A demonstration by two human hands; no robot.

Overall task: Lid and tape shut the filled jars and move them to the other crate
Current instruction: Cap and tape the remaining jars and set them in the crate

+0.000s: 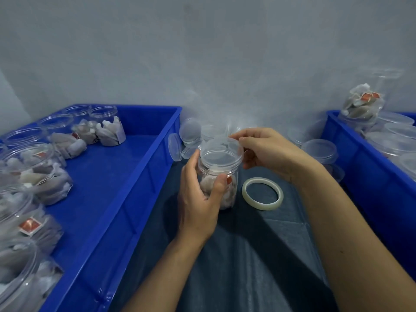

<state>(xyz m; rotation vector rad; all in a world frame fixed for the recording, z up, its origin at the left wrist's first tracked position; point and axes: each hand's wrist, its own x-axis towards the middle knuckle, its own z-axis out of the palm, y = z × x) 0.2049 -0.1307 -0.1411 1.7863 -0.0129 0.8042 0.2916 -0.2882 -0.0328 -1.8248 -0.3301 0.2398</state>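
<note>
We grip a filled jar (219,188) in our left hand (198,199) while our right hand (267,152) pinches its lid (221,154) on; tape (262,193) waits below the right hand, open jars (33,163) fill the left crate (126,176), few lidded ones sit in the right crate (369,188)

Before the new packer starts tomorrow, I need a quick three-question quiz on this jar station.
1. True or false: the tape roll lies flat on the dark cloth, right of the held jar.
2. Which hand places the lid? A left hand B right hand
3. Fill in: the open filled jars wait in the ____ blue crate.

Key: 1 true; 2 B; 3 left
</note>
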